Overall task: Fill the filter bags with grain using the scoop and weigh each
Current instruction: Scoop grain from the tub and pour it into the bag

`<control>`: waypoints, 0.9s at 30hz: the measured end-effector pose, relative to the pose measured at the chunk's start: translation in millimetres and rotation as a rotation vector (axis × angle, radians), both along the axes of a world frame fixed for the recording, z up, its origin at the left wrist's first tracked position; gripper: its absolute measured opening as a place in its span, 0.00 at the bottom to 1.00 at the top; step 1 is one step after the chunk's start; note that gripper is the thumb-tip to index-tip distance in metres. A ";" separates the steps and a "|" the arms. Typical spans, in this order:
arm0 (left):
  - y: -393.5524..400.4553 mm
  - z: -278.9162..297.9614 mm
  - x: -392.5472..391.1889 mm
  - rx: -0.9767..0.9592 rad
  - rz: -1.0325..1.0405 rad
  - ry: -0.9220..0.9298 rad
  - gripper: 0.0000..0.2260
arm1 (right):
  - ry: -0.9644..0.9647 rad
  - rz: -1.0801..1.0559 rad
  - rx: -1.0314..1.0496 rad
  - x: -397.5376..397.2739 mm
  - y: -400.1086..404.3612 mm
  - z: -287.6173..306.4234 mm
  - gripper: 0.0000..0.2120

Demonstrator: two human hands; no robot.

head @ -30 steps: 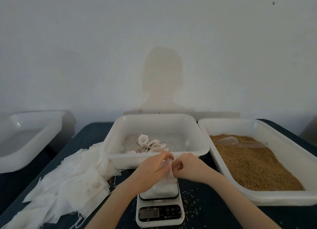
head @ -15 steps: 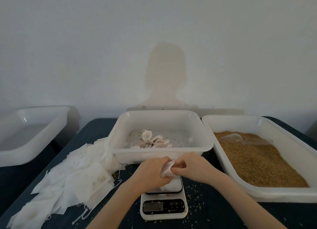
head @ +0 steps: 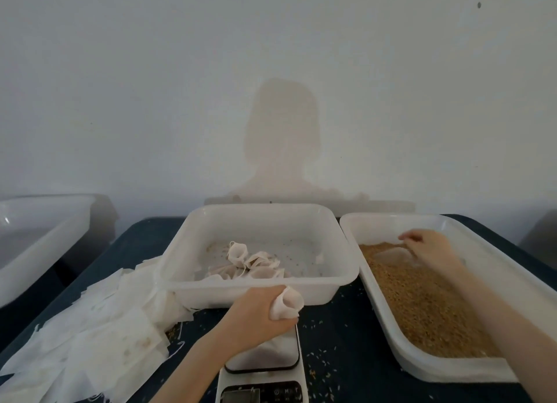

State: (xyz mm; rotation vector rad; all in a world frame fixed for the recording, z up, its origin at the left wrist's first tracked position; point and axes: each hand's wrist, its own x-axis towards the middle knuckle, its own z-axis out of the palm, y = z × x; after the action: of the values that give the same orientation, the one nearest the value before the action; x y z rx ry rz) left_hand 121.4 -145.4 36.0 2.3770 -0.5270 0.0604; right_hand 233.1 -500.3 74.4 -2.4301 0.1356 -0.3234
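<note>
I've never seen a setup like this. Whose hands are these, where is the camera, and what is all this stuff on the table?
There is no machine: a person works with bare hands, and the one camera sits on their head, looking down. The left hand holds an open filter bag above a small scale. The right hand reaches to a clear scoop lying in the grain tray. The middle tray holds several bags. A pile of empty bags lies on the dark table, and another tray stands far left.
</note>
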 end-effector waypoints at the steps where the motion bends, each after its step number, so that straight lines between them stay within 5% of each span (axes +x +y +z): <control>1: -4.6 -0.5 4.0 -0.014 -0.004 0.003 0.05 | 0.073 -0.033 -0.139 12.6 -17.3 -11.9 0.10; 6: -20.6 -3.5 22.8 -0.068 0.011 0.028 0.13 | 0.342 -0.105 -0.673 49.3 -69.7 -64.3 0.14; 13: -20.8 -7.9 39.0 -0.003 -0.018 -0.008 0.14 | 0.313 -0.020 -1.077 66.9 -82.1 -77.0 0.13; 24: -18.2 2.6 25.4 -0.042 -0.035 0.021 0.18 | 0.442 0.152 -0.650 24.1 -92.5 0.1 0.15; 27: -19.3 5.9 18.6 -0.091 -0.059 0.016 0.11 | 0.419 0.155 -0.664 5.9 -92.5 15.0 0.23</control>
State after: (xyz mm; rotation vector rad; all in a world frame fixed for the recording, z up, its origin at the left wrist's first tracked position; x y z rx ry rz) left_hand 140.0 -164.7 41.9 2.2697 -0.5745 0.0377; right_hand 239.0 -592.8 89.4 -3.1150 0.0188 0.2642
